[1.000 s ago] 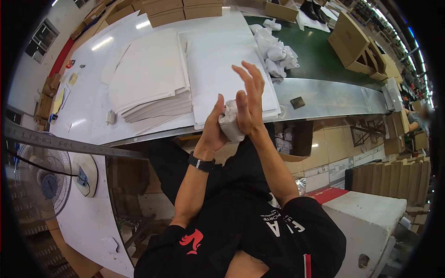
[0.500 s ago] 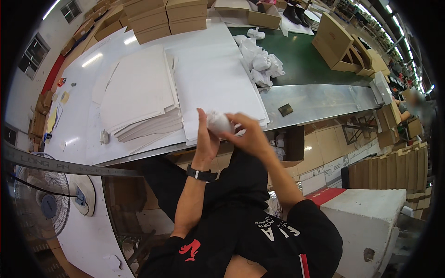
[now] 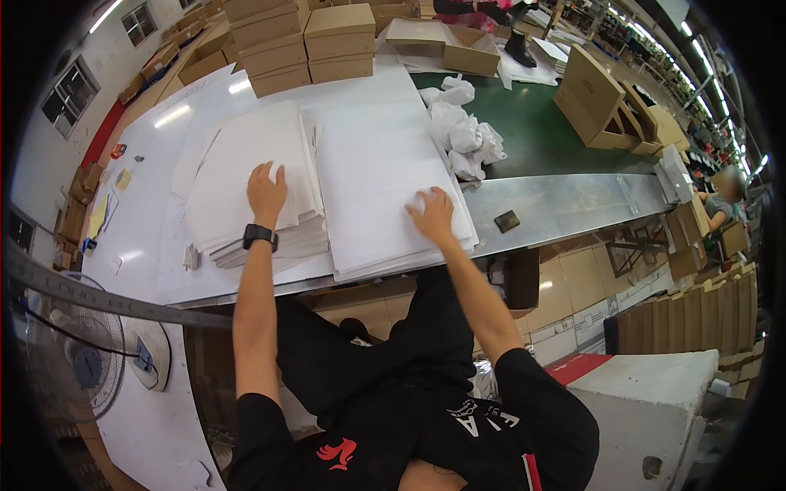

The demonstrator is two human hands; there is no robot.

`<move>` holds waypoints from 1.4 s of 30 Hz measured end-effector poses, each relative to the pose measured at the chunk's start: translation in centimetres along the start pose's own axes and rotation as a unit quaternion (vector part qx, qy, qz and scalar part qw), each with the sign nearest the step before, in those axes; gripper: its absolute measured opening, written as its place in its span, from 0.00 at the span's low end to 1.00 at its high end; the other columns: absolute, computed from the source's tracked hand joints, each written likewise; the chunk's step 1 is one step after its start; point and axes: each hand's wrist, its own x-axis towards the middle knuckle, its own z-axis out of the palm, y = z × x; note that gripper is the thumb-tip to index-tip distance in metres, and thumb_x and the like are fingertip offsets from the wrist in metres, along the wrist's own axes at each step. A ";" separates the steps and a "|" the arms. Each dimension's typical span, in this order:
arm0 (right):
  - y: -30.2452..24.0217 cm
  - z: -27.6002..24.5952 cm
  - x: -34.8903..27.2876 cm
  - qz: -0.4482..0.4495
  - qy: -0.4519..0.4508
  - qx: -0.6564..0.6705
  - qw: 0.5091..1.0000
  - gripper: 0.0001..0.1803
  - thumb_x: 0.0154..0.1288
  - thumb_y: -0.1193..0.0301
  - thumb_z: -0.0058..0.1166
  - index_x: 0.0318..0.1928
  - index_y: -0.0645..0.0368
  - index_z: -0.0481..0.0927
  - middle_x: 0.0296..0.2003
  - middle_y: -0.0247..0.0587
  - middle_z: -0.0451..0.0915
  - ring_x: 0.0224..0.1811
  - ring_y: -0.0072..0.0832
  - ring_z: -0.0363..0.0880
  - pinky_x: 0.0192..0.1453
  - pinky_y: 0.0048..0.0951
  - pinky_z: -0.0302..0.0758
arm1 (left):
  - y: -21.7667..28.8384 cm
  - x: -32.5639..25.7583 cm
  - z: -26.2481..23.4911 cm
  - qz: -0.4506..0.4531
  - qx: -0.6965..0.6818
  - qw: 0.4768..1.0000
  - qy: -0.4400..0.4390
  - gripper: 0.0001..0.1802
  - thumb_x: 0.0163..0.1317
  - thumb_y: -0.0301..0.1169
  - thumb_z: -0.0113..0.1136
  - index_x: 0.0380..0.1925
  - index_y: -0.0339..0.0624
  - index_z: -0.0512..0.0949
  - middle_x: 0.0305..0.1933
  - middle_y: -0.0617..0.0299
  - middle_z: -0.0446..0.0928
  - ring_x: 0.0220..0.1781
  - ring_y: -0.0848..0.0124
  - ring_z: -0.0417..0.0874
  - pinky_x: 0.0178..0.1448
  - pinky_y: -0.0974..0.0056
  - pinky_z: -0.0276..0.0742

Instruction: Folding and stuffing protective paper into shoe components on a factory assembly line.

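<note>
My left hand [image 3: 267,195], with a dark watch [image 3: 260,237] on its wrist, is over the thick stack of off-white paper sheets [image 3: 233,168]. Its fingers are apart and hold nothing. To the right, my right hand [image 3: 434,214] is spread at the right side of a flatter pile of white paper sheets [image 3: 372,184]; whether its fingertips touch the top sheet is hard to tell. Several crumpled white paper wads [image 3: 467,135] lie beyond that pile, along the edge of the green surface.
Closed cardboard boxes [image 3: 340,41] are stacked at the back. An open box [image 3: 602,98] stands on the green surface [image 3: 524,123]. A small dark block [image 3: 507,221] lies on the metal strip [image 3: 573,200]. At lower left is a fan [image 3: 86,364]; a person [image 3: 720,200] is far right.
The white paper wad that both hands held is out of them. My hands have parted, the left moving forward and left, the right slightly forward, each over a paper stack.
</note>
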 end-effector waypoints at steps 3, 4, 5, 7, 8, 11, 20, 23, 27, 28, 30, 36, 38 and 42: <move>-2.3 -1.5 -1.3 -0.011 0.055 -0.003 0.998 0.22 0.62 0.56 0.63 0.51 0.56 0.84 0.59 0.53 0.74 0.68 0.48 0.66 0.74 0.52 0.58 | -4.7 -0.1 2.1 0.033 0.156 0.987 -0.012 0.24 0.72 0.50 0.54 0.55 0.47 0.84 0.64 0.48 0.78 0.72 0.47 0.69 0.71 0.36 0.63; -1.7 -1.9 -1.2 0.016 0.044 0.022 0.999 0.20 0.62 0.58 0.62 0.50 0.56 0.85 0.60 0.53 0.74 0.68 0.48 0.66 0.74 0.52 0.58 | -4.8 -0.4 3.0 0.037 0.145 0.988 -0.028 0.24 0.72 0.51 0.51 0.56 0.50 0.84 0.67 0.48 0.75 0.76 0.48 0.65 0.73 0.32 0.58; -1.6 -2.2 -1.2 0.028 0.040 0.013 0.999 0.20 0.62 0.59 0.62 0.50 0.56 0.85 0.60 0.52 0.74 0.68 0.48 0.67 0.75 0.52 0.58 | -4.5 -0.3 3.5 0.046 0.139 0.989 -0.032 0.24 0.72 0.51 0.51 0.56 0.50 0.84 0.67 0.48 0.75 0.76 0.48 0.65 0.73 0.32 0.58; -1.3 -2.3 -0.7 0.032 0.048 0.004 0.998 0.20 0.62 0.59 0.61 0.50 0.57 0.84 0.59 0.52 0.74 0.67 0.48 0.67 0.75 0.52 0.58 | -4.5 0.2 4.4 0.057 0.143 0.988 -0.006 0.22 0.72 0.51 0.53 0.52 0.51 0.85 0.59 0.50 0.81 0.66 0.46 0.75 0.68 0.38 0.69; -1.3 -2.4 -1.0 0.024 0.045 0.000 0.999 0.20 0.62 0.59 0.61 0.50 0.57 0.84 0.59 0.52 0.74 0.67 0.48 0.67 0.75 0.52 0.58 | -4.9 0.5 4.2 0.056 0.143 0.988 -0.011 0.22 0.72 0.51 0.53 0.52 0.51 0.85 0.59 0.50 0.81 0.66 0.46 0.75 0.68 0.38 0.69; -1.3 -2.4 -0.9 0.022 0.060 -0.004 0.998 0.19 0.61 0.60 0.63 0.49 0.56 0.85 0.58 0.50 0.75 0.65 0.48 0.69 0.73 0.49 0.60 | -5.3 4.1 3.1 -0.042 0.121 0.988 -0.090 0.20 0.72 0.48 0.51 0.42 0.47 0.86 0.41 0.49 0.86 0.43 0.43 0.84 0.50 0.45 0.80; -2.3 -1.6 -0.6 0.028 0.024 0.012 0.999 0.20 0.64 0.58 0.61 0.51 0.56 0.84 0.60 0.49 0.76 0.69 0.46 0.68 0.76 0.52 0.57 | -5.9 11.0 -4.4 0.168 0.238 0.911 0.291 0.21 0.72 0.53 0.52 0.36 0.54 0.88 0.53 0.46 0.81 0.47 0.43 0.82 0.50 0.44 0.77; -1.0 -2.3 -1.0 0.021 0.038 -0.006 0.999 0.19 0.63 0.59 0.62 0.50 0.56 0.85 0.59 0.49 0.76 0.66 0.46 0.70 0.74 0.49 0.60 | -2.6 4.3 -0.7 0.167 0.227 0.960 0.001 0.23 0.68 0.59 0.54 0.45 0.60 0.89 0.67 0.49 0.71 0.64 0.47 0.68 0.63 0.40 0.64; -1.5 -2.1 -1.0 0.006 0.054 -0.002 0.999 0.18 0.62 0.61 0.62 0.48 0.57 0.85 0.59 0.49 0.76 0.63 0.46 0.71 0.71 0.47 0.62 | -4.1 1.3 1.1 0.056 0.168 0.984 -0.004 0.22 0.68 0.57 0.55 0.45 0.59 0.89 0.66 0.55 0.73 0.65 0.48 0.67 0.65 0.42 0.61; -1.7 -1.8 -0.7 0.006 0.055 -0.001 0.998 0.18 0.62 0.61 0.62 0.48 0.57 0.85 0.59 0.49 0.76 0.63 0.46 0.71 0.71 0.47 0.62 | -4.3 1.8 1.0 0.037 0.153 0.987 -0.032 0.21 0.69 0.55 0.55 0.46 0.58 0.89 0.65 0.58 0.75 0.64 0.49 0.67 0.65 0.42 0.61; -2.0 -2.0 -0.5 0.000 0.062 0.004 0.998 0.18 0.62 0.61 0.62 0.48 0.58 0.85 0.58 0.50 0.76 0.62 0.47 0.71 0.71 0.46 0.62 | -4.9 1.7 0.9 0.010 0.140 0.988 -0.058 0.20 0.70 0.53 0.55 0.46 0.57 0.89 0.64 0.60 0.77 0.64 0.49 0.68 0.65 0.42 0.61; -2.1 -1.6 -1.1 -0.002 0.061 0.004 0.998 0.19 0.62 0.60 0.62 0.48 0.58 0.85 0.58 0.49 0.76 0.63 0.46 0.71 0.72 0.46 0.61 | -2.7 2.7 -2.2 -0.062 0.026 0.998 -0.007 0.22 0.74 0.46 0.52 0.29 0.43 0.84 0.34 0.56 0.84 0.44 0.50 0.80 0.57 0.42 0.64; -1.4 -1.8 -1.2 0.005 0.058 -0.003 0.998 0.19 0.62 0.60 0.62 0.49 0.57 0.84 0.58 0.49 0.76 0.63 0.46 0.70 0.72 0.46 0.61 | 0.5 2.1 -4.1 0.104 0.011 0.993 0.061 0.24 0.76 0.43 0.51 0.23 0.39 0.77 0.22 0.53 0.79 0.28 0.50 0.79 0.43 0.49 0.70; -0.1 -2.8 -0.6 0.023 -0.020 -0.020 0.999 0.23 0.63 0.57 0.62 0.54 0.56 0.81 0.57 0.50 0.76 0.63 0.46 0.71 0.72 0.47 0.62 | 9.1 -0.5 -12.1 0.096 -0.079 0.992 0.009 0.23 0.77 0.40 0.52 0.23 0.38 0.75 0.17 0.53 0.73 0.17 0.62 0.73 0.27 0.58 0.66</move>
